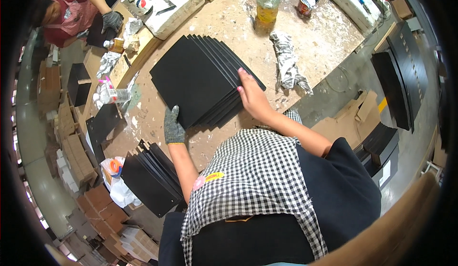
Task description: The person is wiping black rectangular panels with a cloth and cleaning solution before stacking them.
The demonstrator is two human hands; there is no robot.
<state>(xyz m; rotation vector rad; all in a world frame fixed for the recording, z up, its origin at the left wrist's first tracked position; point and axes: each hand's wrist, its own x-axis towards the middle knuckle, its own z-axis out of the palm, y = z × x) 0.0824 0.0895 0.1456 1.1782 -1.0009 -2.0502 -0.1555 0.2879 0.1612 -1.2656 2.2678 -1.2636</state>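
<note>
We're looking across a broad, paint-flecked worktable (329, 39), and beyond its far left side a co-worker (74, 13) in a red top is handling a dark piece with gloved hands. Front and centre, we're watching the fanned stack of black panels (191, 80), lying on the table between both hands! At the near left, more black panels (148, 182) are bunching together; to the right, crumpled printed paper (287, 63) is lying near the stack. We're spotting a green-capped bottle (267, 6) standing farther back. The gloved left hand (174, 127) is touching the near-left edge, while the bare right hand (255, 99) is meeting the fanned edges, thumb and forefinger apart; we can't tell how firmly either is closing underneath.
</note>
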